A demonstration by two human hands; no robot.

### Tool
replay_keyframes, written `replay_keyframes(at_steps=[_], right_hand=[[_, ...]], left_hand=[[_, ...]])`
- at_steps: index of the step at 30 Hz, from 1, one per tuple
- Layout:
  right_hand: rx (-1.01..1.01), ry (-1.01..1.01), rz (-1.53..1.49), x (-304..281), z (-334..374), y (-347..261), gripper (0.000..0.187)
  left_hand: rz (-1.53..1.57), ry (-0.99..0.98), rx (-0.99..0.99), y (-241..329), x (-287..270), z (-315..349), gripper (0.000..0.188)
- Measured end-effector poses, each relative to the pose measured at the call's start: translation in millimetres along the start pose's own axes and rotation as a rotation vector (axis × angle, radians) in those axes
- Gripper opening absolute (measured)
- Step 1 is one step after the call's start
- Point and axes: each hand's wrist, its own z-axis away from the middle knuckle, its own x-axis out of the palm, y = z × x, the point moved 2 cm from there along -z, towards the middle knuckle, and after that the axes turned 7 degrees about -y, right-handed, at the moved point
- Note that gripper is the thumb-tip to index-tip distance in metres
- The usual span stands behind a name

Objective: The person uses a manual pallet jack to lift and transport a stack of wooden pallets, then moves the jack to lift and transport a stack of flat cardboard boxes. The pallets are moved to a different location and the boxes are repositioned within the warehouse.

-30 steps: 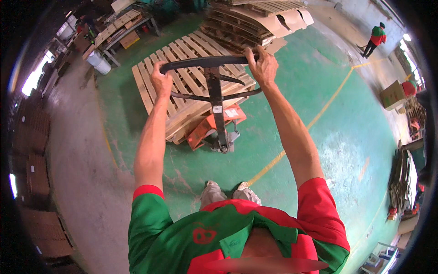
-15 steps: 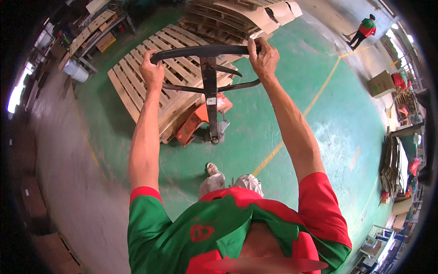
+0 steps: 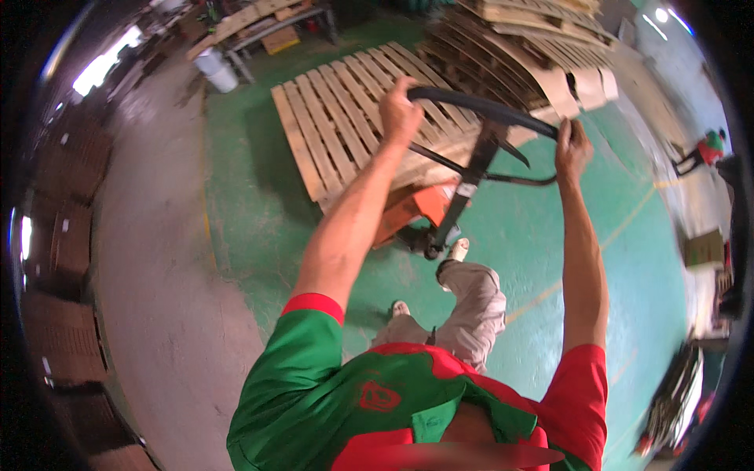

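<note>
Both my arms reach forward to the black looped handle (image 3: 491, 108) of a pallet jack. My left hand (image 3: 402, 111) is closed around the handle's left end, and my right hand (image 3: 574, 149) grips its right end. From the handle a dark shaft (image 3: 463, 192) runs down to the jack's orange body (image 3: 420, 210). Wooden pallets (image 3: 345, 110), slatted and stacked low, sit over the jack; its forks are hidden beneath them. My feet stand close to the jack, one shoe (image 3: 459, 250) right beside the shaft's base.
Behind the pallets, at the right, rises a taller pallet stack (image 3: 503, 59) with cardboard sheets. A workbench (image 3: 267, 31) and a pale bin (image 3: 216, 69) stand far left. Brown stacks (image 3: 67, 243) line the left side. Another person (image 3: 709, 147) is at the far right, near a cardboard box (image 3: 704, 250).
The handle has swung to the right and tilted, with both my hands on it. The view has turned left, and one foot has stepped forward beside the jack.
</note>
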Motion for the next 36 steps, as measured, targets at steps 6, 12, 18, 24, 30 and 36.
replay_keyframes(at_steps=[6, 12, 18, 24, 30, 36], right_hand=[[0.028, -0.030, -0.020, -19.7, 1.8, -15.9, 0.036], [0.060, -0.010, 0.016, -11.0, 8.5, -6.8, 0.031], [0.009, -0.005, -0.034, -5.0, -7.7, 3.7, 0.027], [0.062, -0.040, -0.018, -19.2, 7.1, 14.8, 0.030], [0.034, -0.067, -0.206, -17.4, -22.3, 14.8, 0.024], [0.133, -0.057, -0.166, -23.4, -50.3, 10.7, 0.023]], left_hand=[[-0.108, -0.066, -0.004, 28.6, -20.4, 2.9, 0.035], [-0.058, -0.002, -0.032, 30.5, -20.9, 15.4, 0.031], [-0.069, 0.052, 0.020, 38.9, -17.9, 14.2, 0.029], [-0.058, 0.002, -0.038, 43.2, -1.5, 26.1, 0.031], [-0.062, 0.022, -0.017, 46.5, 1.3, 2.7, 0.037], [0.020, 0.047, -0.022, 58.9, -6.5, -28.4, 0.012]])
